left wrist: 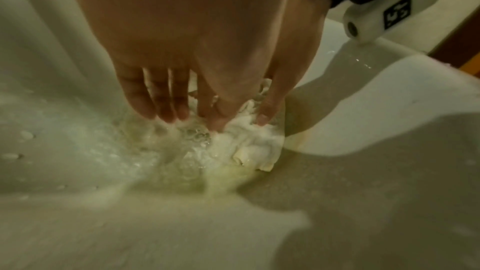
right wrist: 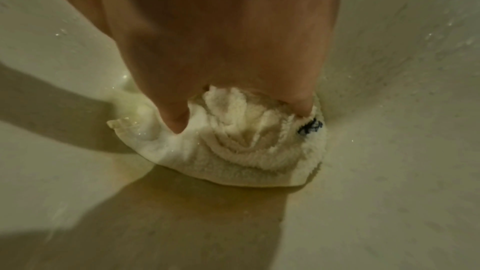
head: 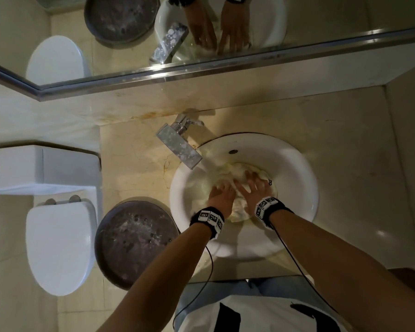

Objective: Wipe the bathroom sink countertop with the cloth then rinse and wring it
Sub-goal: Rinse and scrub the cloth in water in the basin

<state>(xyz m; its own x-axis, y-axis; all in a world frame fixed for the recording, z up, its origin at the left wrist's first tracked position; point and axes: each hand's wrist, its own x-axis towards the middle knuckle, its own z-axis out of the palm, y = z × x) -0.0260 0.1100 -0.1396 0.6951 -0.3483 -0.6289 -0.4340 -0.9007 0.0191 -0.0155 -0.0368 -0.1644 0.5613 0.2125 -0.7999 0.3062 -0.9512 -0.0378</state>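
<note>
A wet white cloth (head: pixel 236 172) lies bunched in the bottom of the white sink (head: pixel 307 188). Water from the chrome faucet (head: pixel 180 146) splashes onto it. My left hand (head: pixel 222 195) presses straight fingers down on the cloth's near left part, where water (left wrist: pixel 182 143) foams around the fingertips. My right hand (head: pixel 252 185) lies spread over the cloth's right part. In the right wrist view, the right hand (right wrist: pixel 239 81) pushes thumb and a finger into the cloth (right wrist: pixel 246 147), whose folds bunch between them. A small dark mark (right wrist: pixel 310 126) sits at the cloth's edge.
A beige stone countertop (head: pixel 357 152) surrounds the sink. A dark round basin (head: pixel 134 243) stands on it just left of the sink. Further left is a white toilet (head: pixel 58 245) with its cistern (head: pixel 34 166). A mirror (head: pixel 321 15) runs along the back wall.
</note>
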